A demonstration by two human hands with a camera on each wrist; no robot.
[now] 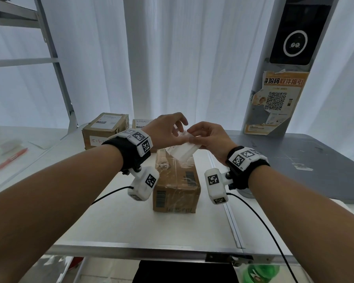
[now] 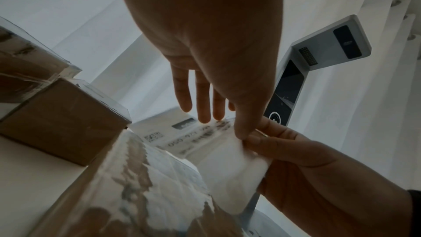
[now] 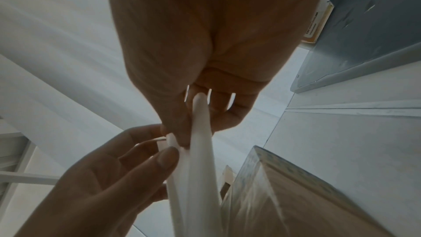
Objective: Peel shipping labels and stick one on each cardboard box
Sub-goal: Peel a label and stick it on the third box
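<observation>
I had both hands raised over the bench, above the far end of the nearest cardboard box (image 1: 176,180). My right hand (image 1: 209,137) gripped the stack of shipping labels (image 1: 182,151), thumb on one face, curled fingers behind it. My left hand (image 1: 165,128) pinched the stack's upper corner between thumb and forefinger; the other three fingers (image 2: 202,95) stuck out straight and slightly apart. Couldn't tell whether a label was already lifting off its backing. The nearest box lay lengthwise mid-bench, wrapped in clear tape, barcodes on its top and near side. Two more boxes stood toward the bench's far edge: left box (image 1: 105,130) with a white label on top, and second box (image 1: 140,124) mostly hidden behind my left wrist, also labelled. Red pen (image 1: 10,159) lay by the left edge. Grey pillar (image 1: 282,78) with a QR poster stood at the far right.
</observation>
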